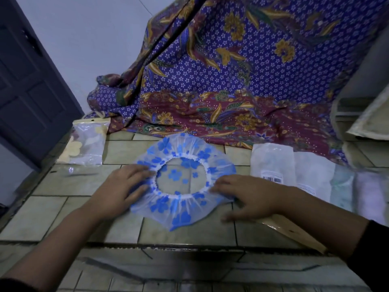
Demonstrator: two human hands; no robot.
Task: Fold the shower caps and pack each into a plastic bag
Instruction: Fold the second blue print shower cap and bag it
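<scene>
A clear shower cap (181, 209) printed with blue flowers lies spread flat on the tiled floor (189, 234), its white elastic opening facing up. My left hand (124, 186) presses flat on the cap's left side, fingers reaching the elastic rim. My right hand (248, 197) rests flat on the cap's right edge, fingers spread. A packed bag (86, 142) holding a yellow-flowered cap lies at the far left. An empty clear plastic bag (80, 171) lies just in front of it.
Several white and pale packets (273, 163) lie in a row to the right. A brown paper piece (294, 232) sits under my right forearm. A purple batik cloth (231, 81) hangs behind. A dark door (27, 91) stands at left. A floor step edge (168, 247) runs in front.
</scene>
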